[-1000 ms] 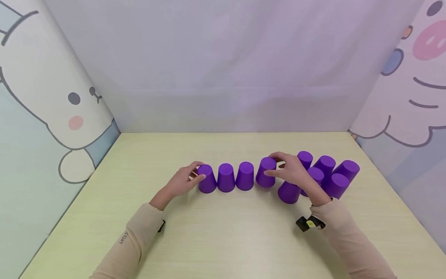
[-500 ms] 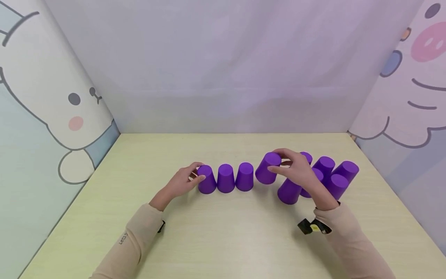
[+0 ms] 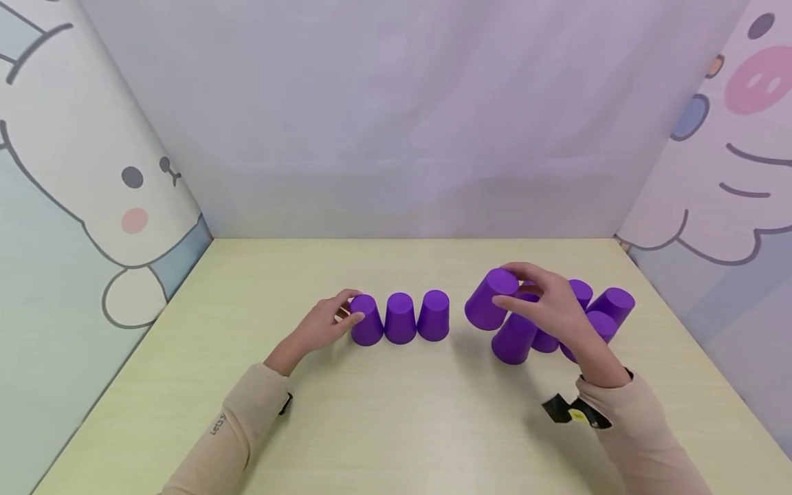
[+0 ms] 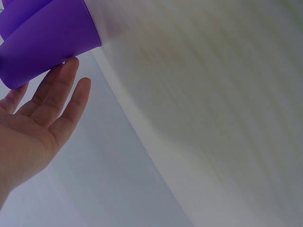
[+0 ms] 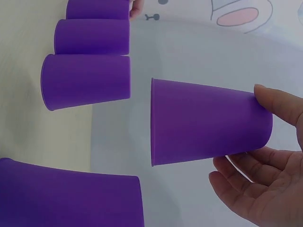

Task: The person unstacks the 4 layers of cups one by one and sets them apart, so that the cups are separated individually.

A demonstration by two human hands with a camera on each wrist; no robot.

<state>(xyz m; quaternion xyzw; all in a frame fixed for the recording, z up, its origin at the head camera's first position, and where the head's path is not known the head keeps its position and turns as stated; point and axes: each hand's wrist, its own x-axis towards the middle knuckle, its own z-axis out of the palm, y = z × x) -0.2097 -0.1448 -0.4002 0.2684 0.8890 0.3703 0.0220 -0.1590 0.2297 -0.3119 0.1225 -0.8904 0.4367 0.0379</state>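
My right hand (image 3: 547, 299) pinches an upside-down purple cup (image 3: 485, 302) near its base, thumb on one side and fingers on the other. That cup (image 5: 208, 123) is raised off the table and tilted in the head view. My left hand (image 3: 324, 322) has its thumb and fingers round the leftmost purple cup (image 3: 368, 330) of a row of 3 upside-down cups. In the left wrist view its fingertips (image 4: 71, 64) lie against the cup wall. The row's middle cup (image 3: 400, 326) and right cup (image 3: 434, 323) stand close beside it.
Several more upside-down purple cups stand at the right, partly hidden behind my right hand and forearm; the front one (image 3: 512, 344) lies nearest the held cup. All are on a pale wooden table (image 3: 396, 426). A light curtain wall (image 3: 396, 137) rises behind it, with cartoon-printed sides.
My right hand has lifted the fourth cup off the row's right end and carried it rightward, tilting it more. The left hand and the other cups have stayed in place.
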